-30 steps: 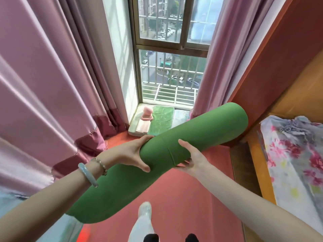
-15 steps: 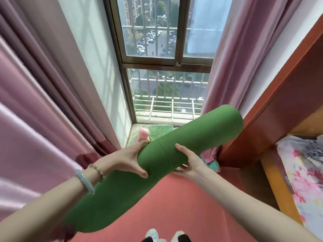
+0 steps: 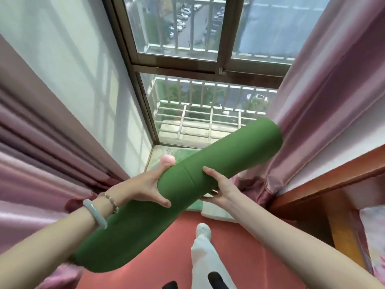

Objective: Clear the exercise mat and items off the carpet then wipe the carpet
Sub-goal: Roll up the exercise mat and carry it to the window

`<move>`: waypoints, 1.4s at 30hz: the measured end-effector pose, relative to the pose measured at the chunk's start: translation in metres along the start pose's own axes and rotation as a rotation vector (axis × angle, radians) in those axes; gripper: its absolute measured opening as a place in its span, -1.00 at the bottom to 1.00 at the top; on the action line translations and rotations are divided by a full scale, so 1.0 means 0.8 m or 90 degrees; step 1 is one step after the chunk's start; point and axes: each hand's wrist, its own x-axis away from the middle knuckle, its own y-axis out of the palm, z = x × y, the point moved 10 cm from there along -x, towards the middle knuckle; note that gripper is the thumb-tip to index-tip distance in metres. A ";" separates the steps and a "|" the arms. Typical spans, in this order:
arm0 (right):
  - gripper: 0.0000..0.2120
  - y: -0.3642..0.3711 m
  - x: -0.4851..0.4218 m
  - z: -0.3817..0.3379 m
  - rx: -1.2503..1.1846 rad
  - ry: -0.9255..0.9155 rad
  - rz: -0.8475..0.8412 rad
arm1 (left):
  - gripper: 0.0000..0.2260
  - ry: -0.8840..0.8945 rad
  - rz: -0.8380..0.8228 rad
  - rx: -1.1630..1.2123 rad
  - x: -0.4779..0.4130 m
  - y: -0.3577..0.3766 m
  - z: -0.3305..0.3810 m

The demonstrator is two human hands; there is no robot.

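1. Green foam roll front and centre in the head view (the only view). The exercise mat [image 3: 218, 163] is rolled up and off the floor. It is held at a slant in the air above the red carpet [image 3: 166, 257], with its far end up by the right curtain [image 3: 325, 105].
2. Both hands are closed around the roll near its middle. The left hand [image 3: 143, 186] curls round it from the left side. The right hand [image 3: 220, 188] has its thumb on top and its fingers tucked underneath.
3. Progress looks like maybe a third done. The mat is lifted clear of the carpet but not put down anywhere yet. A pink item [image 3: 167, 160] sits on a pale green pad [image 3: 183, 152] at the window ledge, and it's hard to say what it is. No wiping seems to have begun, and no cloth is in sight.
4. Counts:
   - one rolled mat
   - two hands on it
   - one pink item
   - one pad
   - two curtains, counting the left curtain [image 3: 41, 142]
   - two bracelets [image 3: 94, 213] on the left wrist
   - one white-trousered leg [image 3: 205, 253] standing on the carpet
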 end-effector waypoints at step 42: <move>-0.54 -0.261 -0.907 0.102 0.009 0.061 0.178 | 0.06 -0.055 -0.087 0.015 -0.800 0.315 -0.502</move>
